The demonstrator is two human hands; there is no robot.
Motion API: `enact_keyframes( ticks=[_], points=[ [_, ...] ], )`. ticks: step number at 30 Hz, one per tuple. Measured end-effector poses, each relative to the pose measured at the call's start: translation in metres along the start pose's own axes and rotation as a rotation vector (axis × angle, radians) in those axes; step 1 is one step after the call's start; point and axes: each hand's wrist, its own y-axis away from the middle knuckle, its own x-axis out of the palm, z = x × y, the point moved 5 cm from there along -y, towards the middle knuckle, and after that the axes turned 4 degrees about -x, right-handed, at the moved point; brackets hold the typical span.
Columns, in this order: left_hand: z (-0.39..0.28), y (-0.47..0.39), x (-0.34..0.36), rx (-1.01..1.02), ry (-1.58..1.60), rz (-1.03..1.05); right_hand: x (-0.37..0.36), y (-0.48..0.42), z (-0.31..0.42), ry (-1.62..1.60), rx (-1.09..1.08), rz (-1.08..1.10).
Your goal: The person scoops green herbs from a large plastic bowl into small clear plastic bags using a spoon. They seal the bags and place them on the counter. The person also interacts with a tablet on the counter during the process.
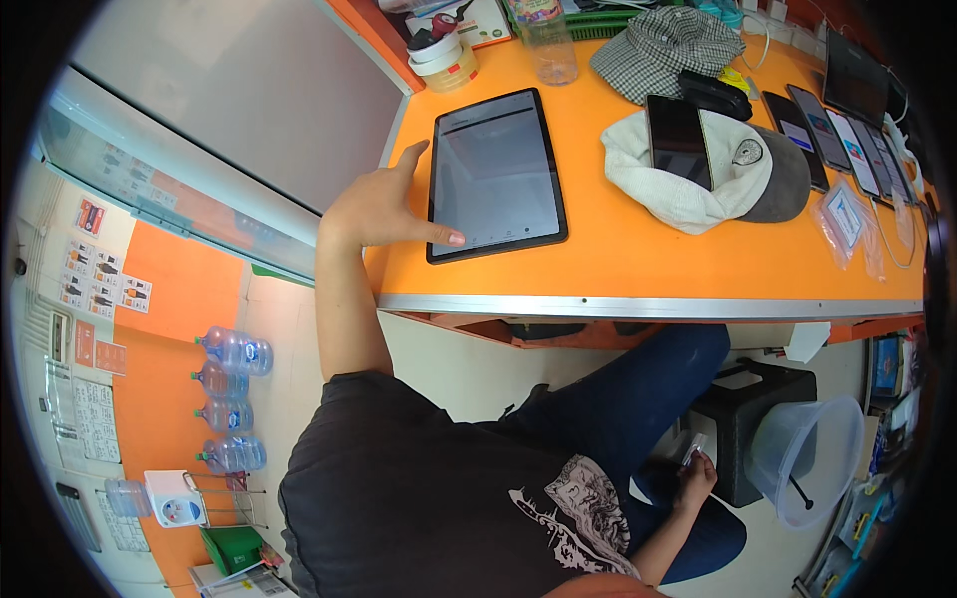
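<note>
A black-framed tablet (493, 176) lies on an orange tabletop, its screen lit and pale. My left hand (385, 198) rests at the tablet's left side with thumb and index finger spread. The thumb tip is over the lower left corner of the screen, while the index finger points up beside the left edge. Down by my thigh, my right hand (697, 478) grips a small pale, partly see-through object (695, 446) between its fingers; its kind is too small to tell. Right of the tablet sits a white cap with a grey brim (774, 176), a dark phone (679, 142) lying in it.
A plastic bottle (553, 48), a lidded tub (448, 67) and a checked cap (669, 48) stand along the back. Several phones (819, 127) with cables lie to the right, near a plastic bag (847, 220). Below are a black stool (736, 426) and a clear bin (811, 456).
</note>
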Motion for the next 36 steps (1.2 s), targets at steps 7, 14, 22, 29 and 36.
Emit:
enact_keyframes(
  ticks=[7, 14, 22, 29, 36],
  points=[
    [-0.007, 0.002, -0.002, -0.01, -0.013, 0.035, -0.001, -0.004, -0.005, -0.024, -0.024, -0.031],
    [-0.004, 0.0, 0.0, 0.008, 0.016, 0.009, 0.003, 0.001, 0.001, -0.001, -0.012, -0.006],
    [0.007, -0.005, -0.001, -0.015, 0.077, -0.072, 0.006, 0.003, 0.005, -0.009, -0.005, 0.0],
    [-0.003, 0.0, -0.001, 0.037, -0.01, 0.007, 0.002, 0.001, 0.002, -0.003, 0.007, -0.003],
    [-0.001, -0.001, -0.002, -0.013, 0.053, -0.011, 0.006, 0.005, 0.008, -0.019, 0.006, -0.033]
  ],
)
